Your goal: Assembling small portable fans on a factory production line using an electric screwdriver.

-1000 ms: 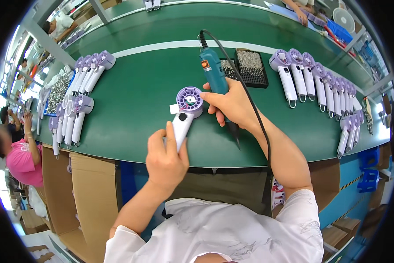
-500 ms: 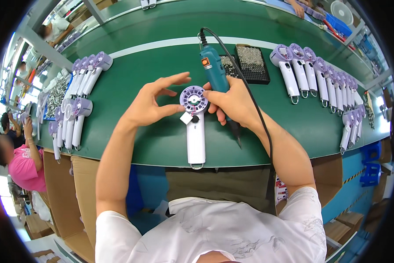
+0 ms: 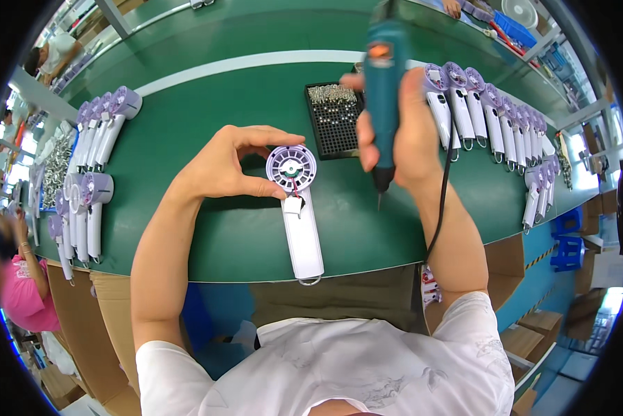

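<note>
Fan [image 3: 302, 233] at centre, one; screwdriver [image 3: 384, 90], one

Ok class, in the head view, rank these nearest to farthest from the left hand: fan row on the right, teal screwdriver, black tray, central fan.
1. Central fan: between the left hand's thumb and fingers.
2. Black tray: beyond the fan, rightward.
3. Teal screwdriver: in the right hand.
4. Fan row: farthest right.

No legible text or numbers.

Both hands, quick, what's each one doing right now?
Left hand: closed on the purple-and-white handheld fan, gripping its round head.
Right hand: closed around the teal power screwdriver.
</note>
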Action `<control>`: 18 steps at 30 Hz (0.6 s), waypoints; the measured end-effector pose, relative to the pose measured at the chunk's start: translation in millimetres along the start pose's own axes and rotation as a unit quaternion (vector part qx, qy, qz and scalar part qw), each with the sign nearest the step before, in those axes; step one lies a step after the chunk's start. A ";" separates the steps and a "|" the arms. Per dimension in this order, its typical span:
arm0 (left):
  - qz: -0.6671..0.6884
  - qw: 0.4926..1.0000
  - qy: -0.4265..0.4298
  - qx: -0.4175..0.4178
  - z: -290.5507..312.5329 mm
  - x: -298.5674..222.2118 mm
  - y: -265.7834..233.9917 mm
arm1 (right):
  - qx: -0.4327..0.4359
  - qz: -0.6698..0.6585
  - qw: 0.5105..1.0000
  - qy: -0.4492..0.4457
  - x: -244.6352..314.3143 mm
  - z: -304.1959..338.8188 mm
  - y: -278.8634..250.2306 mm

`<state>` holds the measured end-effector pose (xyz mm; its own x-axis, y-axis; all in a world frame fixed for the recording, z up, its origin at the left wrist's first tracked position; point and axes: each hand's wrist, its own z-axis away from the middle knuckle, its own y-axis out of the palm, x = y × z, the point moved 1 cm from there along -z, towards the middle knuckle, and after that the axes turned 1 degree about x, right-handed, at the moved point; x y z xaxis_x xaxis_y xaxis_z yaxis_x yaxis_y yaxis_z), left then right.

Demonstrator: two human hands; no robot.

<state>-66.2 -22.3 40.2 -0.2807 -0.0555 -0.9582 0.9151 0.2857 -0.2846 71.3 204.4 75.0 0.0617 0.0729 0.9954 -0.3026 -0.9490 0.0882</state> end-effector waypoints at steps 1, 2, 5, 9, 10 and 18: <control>-0.006 1.000 0.013 -0.003 0.6 3.0 0.6 | 0.003 -0.040 0.999 -0.022 4.3 -2.2 -4.6; -0.013 1.000 0.027 -0.004 -0.3 6.0 0.8 | 0.008 -0.090 0.995 -0.052 8.1 -5.5 -9.9; -0.005 0.999 0.036 -0.010 -0.9 7.2 2.4 | 0.023 -0.107 0.980 -0.167 20.7 -15.9 -21.9; -0.003 0.999 0.035 -0.016 0.9 9.9 3.8 | -0.038 -0.235 0.945 -0.225 45.6 -30.4 8.5; -0.009 0.999 0.035 -0.018 2.9 10.8 4.0 | -0.037 -0.152 0.957 -0.243 42.3 -37.4 8.9; -0.043 0.997 0.045 -0.034 0.6 8.2 9.9 | -0.089 -0.095 0.955 -0.265 18.6 -64.2 21.8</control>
<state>-59.2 -20.5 29.5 -0.3850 0.0020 -0.9229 0.8656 0.3476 -0.3604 4.8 204.7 97.8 0.5909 0.0281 0.8062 -0.3923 -0.8633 0.3176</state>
